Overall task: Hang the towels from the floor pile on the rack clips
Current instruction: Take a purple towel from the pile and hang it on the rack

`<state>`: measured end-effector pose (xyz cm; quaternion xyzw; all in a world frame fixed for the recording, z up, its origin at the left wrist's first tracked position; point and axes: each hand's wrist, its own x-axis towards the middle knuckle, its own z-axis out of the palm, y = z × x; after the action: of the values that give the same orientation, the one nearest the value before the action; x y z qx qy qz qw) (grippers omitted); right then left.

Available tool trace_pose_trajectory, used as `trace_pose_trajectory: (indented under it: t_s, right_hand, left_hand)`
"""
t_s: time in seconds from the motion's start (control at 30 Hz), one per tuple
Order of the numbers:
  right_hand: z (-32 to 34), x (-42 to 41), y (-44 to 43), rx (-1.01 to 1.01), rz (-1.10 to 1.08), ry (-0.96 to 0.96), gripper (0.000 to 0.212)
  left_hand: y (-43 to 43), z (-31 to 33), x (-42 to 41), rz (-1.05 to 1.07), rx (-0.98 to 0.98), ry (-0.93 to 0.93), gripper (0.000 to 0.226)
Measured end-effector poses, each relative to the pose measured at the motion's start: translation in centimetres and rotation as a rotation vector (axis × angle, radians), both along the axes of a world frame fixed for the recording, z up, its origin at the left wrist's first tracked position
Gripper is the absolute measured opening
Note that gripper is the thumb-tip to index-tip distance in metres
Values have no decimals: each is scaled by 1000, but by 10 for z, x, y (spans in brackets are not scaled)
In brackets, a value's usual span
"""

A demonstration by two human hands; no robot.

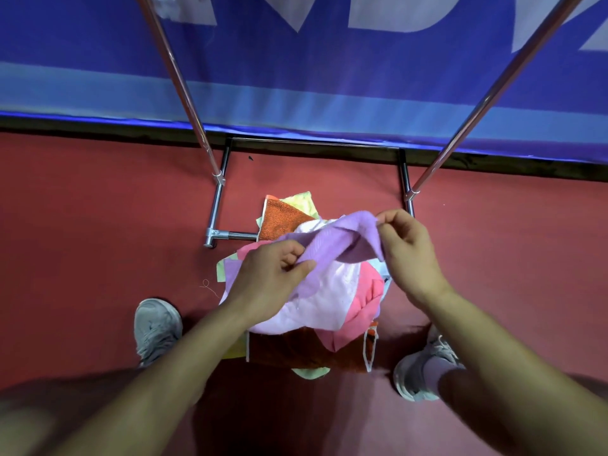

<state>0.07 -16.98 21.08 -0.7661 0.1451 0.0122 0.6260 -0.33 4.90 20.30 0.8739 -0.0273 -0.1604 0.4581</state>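
Event hall, by the look: red carpet floor [98, 225] below the grip, giant-lettered blue banner [329, 67] beyond it, behind the rack [216, 205].

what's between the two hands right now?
Head view: a lilac terry towel spans from the left hand to the right hand, both pinching it above the multicoloured towel pile.

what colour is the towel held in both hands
Lilac purple. The towel, pinched by the left hand and right hand, shows best in the head view.
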Motion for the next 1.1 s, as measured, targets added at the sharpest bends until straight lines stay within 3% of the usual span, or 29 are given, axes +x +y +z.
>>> trace_pose_trajectory:
  t_s: [0.13, 0.23, 0.3, 0.4, 0.53, 0.67, 0.8, 0.97, 1.1]
  right_hand:
    - [-3, -10, 4, -51, 235, 91, 16]
    - [-3, -20, 13, -116, 475, 2, 45]
    - [-8, -22, 17, -238, 537, -71, 48]
    - [-13, -15, 15, -385, 452, -110, 13]
    - [0, -7, 6, -321, 332, -99, 24]
    - [9, -1, -1, -93, 160, -151, 32]
    - [12, 6, -11, -112, 38, -180, 23]
    - [-3, 8, -19, -233, -53, -8, 12]
    - [-11, 3, -13, -187, 17, 298, 22]
  left_hand:
    - [-7, 11, 1, 1, -26, -124, 18]
    - [-13, 15, -1, -98, -26, -263, 10]
    - [-15, 16, -2, -145, -38, -282, 10]
    - [-10, 12, -1, -156, -24, -249, 7]
    - [2, 4, 2, -183, 38, -129, 11]
    - [8, -3, -3, -229, 221, -188, 16]
    - [13, -5, 1, -161, 235, -92, 22]
    - [12, -1, 13, 94, 37, 42, 24]
    - [5, 1, 12, 280, -56, 71, 20]
